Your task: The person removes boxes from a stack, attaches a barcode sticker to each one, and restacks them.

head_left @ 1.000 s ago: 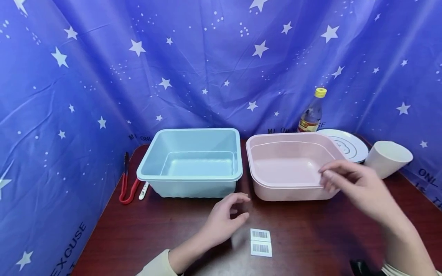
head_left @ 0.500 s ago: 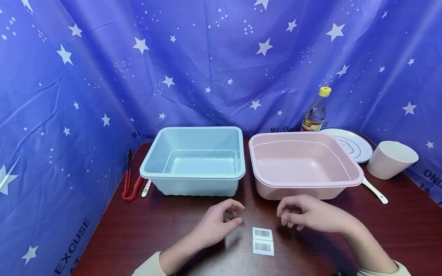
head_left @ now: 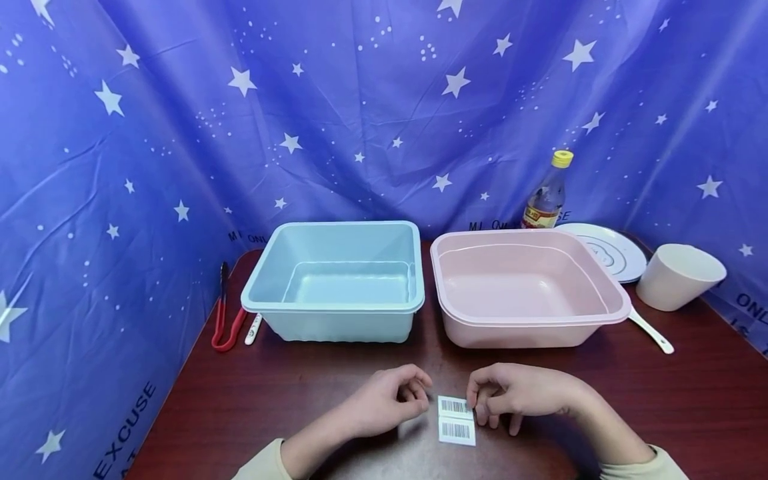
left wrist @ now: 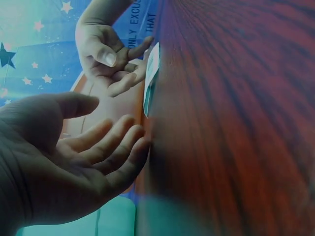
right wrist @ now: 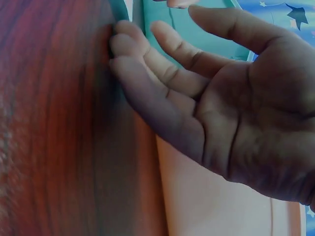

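A small white paper with two printed barcodes lies on the dark wooden table, a crease across its middle. In the left wrist view, the paper has a slightly lifted edge. My right hand hovers low at the paper's right side, index fingertip overlapping its upper right corner, thumb apart from the fingers. To the left of the paper, my left hand is held with loosely bent fingers and nothing in its grasp. The right wrist view shows the right palm bare, with relaxed fingers near the tabletop.
Behind the hands stand a light blue basin and a pink basin. Red-handled tongs and a white handle lie at left. At right are a yellow-capped bottle, white plate, white cup and spoon handle.
My right hand has come from the pink basin's right rim down and left to the paper's side. My left hand has shifted slightly lower. The paper stays in place.
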`<state>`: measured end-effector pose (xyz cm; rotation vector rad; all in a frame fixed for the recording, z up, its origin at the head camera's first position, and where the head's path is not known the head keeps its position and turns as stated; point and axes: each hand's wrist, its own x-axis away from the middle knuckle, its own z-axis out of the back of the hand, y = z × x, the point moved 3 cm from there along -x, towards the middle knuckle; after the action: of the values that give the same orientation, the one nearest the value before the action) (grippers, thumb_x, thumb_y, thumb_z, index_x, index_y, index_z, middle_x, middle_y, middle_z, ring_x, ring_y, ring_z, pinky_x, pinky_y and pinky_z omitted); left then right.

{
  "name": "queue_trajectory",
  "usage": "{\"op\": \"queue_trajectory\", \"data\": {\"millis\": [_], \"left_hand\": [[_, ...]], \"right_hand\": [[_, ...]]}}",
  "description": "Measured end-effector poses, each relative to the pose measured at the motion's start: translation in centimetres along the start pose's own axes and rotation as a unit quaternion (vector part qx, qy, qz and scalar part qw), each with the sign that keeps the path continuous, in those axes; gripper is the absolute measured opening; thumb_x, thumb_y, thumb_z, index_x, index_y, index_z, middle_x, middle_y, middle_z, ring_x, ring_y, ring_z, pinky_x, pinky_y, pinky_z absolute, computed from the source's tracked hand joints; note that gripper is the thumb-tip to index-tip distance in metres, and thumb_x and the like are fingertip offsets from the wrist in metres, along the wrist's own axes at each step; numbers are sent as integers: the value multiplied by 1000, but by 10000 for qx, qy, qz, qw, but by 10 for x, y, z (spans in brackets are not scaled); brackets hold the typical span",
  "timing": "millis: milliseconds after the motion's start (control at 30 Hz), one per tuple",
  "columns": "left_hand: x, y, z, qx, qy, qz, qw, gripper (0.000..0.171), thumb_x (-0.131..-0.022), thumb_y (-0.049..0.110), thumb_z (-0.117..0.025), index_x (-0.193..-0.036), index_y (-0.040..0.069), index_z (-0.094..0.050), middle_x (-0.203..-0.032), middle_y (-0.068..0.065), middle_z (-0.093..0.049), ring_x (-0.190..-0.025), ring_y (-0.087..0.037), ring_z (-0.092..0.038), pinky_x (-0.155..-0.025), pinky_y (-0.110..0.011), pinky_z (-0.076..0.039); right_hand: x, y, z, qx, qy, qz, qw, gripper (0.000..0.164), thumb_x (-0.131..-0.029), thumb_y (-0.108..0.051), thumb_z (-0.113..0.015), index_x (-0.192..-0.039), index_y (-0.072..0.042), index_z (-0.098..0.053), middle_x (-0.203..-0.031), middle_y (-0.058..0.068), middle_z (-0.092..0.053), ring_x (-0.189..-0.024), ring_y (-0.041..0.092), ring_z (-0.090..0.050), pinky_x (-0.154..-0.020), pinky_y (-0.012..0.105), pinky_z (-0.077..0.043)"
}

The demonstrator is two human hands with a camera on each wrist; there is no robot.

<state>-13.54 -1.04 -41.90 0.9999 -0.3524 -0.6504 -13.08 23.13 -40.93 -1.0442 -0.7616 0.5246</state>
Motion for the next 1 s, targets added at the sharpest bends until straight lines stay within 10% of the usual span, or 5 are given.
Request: {"op": "queue_trajectory", "data": {"millis": [367,800,1000], "left_hand": [[5,0,-8,42,-649,103,9978,30,-90,8,-73,-119,5,-65,-90,15,-63,-81,3,-60,-78,-18,-50],[2,-3,-4,236,-390,114,9989,30,-89,8,-73,-118,5,-65,-98,0,-69,-81,1,-60,-77,-20,-49],[0,-5,2,140,260,83,9995,25,-87,6,-73,-111,8,-66,-96,-1,-68,-78,-3,-59,-72,-21,-49]], "right_hand": [[-6,2,-7,-554,-126,252,9981,17,-95,-7,-62,-111,1,-62,-87,15,-68,-78,21,-64,-57,43,-59],[-22,5,-7,-173,417,610,9971,13,-93,3,-61,-102,0,-69,-93,12,-70,-81,22,-70,-63,40,-60],[-26,1,-4,-398,936,729,9921,15,-91,6,-62,-104,2,-68,-91,14,-70,-81,21,-69,-68,42,-60]]}}
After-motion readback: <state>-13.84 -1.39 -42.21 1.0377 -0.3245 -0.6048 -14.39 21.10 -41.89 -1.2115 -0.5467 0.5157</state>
